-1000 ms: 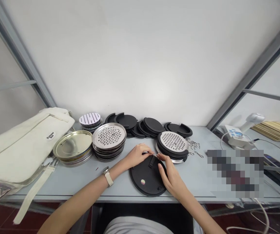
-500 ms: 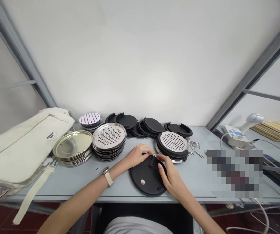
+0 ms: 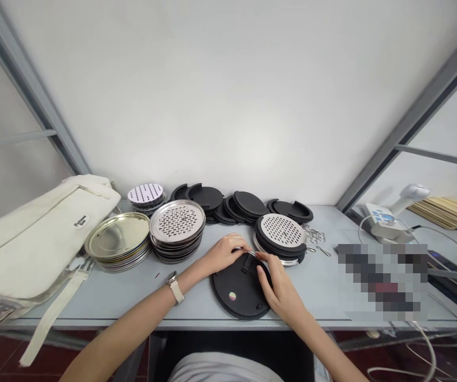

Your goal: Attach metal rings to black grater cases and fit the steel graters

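A black round disc (image 3: 234,284) with a small round sticker lies near the table's front edge between my hands. At its far rim, my left hand (image 3: 228,252) pinches a small shiny metal wire clip (image 3: 252,254); its finer shape is covered by my fingers. My right hand (image 3: 276,281) has thumb and index finger at the clip's other end, the remaining fingers resting along the disc's right side. A short black tab (image 3: 247,263) shows on the disc just below the clip. More metal wire clips (image 3: 313,233) lie loose beyond my right hand.
Stacked perforated metal discs (image 3: 177,223) and gold-coloured lids (image 3: 117,239) stand left. Black round holders (image 3: 248,206) line the wall; a perforated plate (image 3: 284,231) tops another stack. A cream bag (image 3: 45,228) lies far left, a white scanner (image 3: 405,199) and cables far right.
The whole view has shifted very slightly. Both hands keep their pinch at the disc's far rim, with no clear movement of the disc or clip.
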{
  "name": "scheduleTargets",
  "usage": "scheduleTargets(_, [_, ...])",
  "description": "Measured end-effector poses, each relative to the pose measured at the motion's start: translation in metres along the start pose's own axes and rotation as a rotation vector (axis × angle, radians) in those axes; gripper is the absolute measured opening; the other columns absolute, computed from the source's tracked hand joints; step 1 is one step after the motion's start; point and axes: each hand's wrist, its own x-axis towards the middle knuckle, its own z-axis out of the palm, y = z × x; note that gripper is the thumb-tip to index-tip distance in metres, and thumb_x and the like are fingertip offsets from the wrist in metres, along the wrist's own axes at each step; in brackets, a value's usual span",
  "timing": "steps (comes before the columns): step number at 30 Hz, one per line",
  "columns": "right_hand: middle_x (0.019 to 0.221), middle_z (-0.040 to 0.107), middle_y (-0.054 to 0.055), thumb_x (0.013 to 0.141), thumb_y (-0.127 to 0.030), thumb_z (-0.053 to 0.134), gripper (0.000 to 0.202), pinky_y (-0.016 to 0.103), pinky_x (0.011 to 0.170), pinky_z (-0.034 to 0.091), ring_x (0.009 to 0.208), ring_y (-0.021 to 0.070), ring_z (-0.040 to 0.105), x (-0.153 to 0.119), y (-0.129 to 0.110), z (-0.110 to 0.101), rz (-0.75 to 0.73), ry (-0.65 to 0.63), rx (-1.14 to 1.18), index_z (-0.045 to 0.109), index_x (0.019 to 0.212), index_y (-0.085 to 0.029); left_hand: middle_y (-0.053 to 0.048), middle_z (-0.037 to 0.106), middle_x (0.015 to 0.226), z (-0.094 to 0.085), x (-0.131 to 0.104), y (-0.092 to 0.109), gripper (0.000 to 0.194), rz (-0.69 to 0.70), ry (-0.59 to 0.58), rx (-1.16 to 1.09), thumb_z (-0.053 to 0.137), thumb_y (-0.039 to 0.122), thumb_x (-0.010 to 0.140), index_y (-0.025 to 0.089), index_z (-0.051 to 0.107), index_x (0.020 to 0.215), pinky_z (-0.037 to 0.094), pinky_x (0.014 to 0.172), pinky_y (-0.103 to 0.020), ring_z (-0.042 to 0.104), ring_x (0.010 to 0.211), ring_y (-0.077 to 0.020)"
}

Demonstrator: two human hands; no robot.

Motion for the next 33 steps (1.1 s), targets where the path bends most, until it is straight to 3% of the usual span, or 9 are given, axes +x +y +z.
scheduleTargets(33, [0.108,0.056,0.011,0.096,-0.022,0.036,0.022,0.045,0.090,0.046,0.107,0.0262,0.053,-0.0003,0.0033,0.0026,-0.005,0.044,-0.029,0.045,0.116,-0.022,-0.004,0.071,0.090,0.0027,-0.0015,-0.0040,0.019,0.020,-0.023,0.012,0.052,0.015,0.091,0.018,0.071,0.091,0.044,0.089,-0.031,0.061,0.091,-0.0177])
